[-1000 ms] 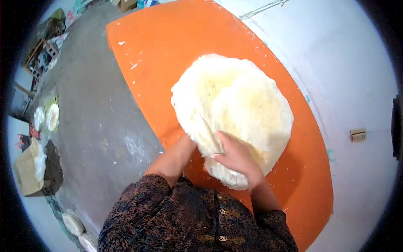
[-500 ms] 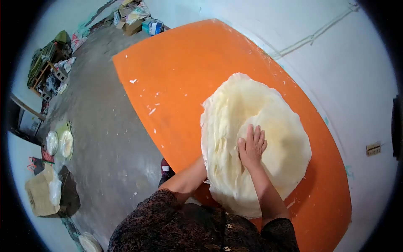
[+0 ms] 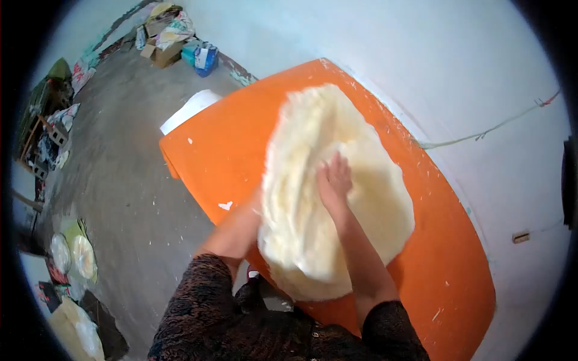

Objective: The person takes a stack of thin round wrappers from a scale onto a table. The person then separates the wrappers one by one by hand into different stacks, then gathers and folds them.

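A thick stack of large, thin, round, cream-coloured sheets (image 3: 377,198), much like flatbreads, tilts over the orange table (image 3: 442,289). Its left side shows many layered, ruffled edges, blurred by motion. My right hand (image 3: 335,178) lies flat on the top sheet, fingers stretched out. From the left, my left forearm (image 3: 232,231) reaches under the stack's edge, and the hand itself is hidden beneath the layers.
White scraps (image 3: 225,206) dot the tabletop. A white flat piece (image 3: 191,110) shows past the table's far left corner. Along the right runs a pale wall (image 3: 500,78). Cardboard boxes (image 3: 165,55) stand at the back, and round plastic-wrapped bundles (image 3: 84,257) lie on the floor at left.
The stack has shifted toward the table's far end and tilted, with both arms moving along with it. My view has also shifted, and the white flat piece has come into sight.
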{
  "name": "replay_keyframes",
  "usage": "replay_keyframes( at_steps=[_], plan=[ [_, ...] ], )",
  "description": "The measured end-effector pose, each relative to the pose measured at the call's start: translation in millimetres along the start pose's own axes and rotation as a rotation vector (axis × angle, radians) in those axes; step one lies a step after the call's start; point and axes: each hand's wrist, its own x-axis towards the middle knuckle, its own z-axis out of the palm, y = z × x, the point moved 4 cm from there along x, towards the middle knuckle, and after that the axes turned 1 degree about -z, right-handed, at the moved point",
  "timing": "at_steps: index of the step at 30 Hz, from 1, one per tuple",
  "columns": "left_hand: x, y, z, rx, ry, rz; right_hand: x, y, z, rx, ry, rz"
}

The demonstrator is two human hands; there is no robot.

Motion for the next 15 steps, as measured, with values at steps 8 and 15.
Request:
replay_keyframes(
  at_steps=[8,15],
  plan=[
    [-24.3,235.2,-134.3,-0.136,0.549,0.199,21.2,-45.2,-3.1,0.131,0.013,-0.398],
    [-87.9,196.7,-101.4,1.077,0.325,0.741,-30.4,64.0,24.8,-0.459,0.196,-0.17]
  ],
)
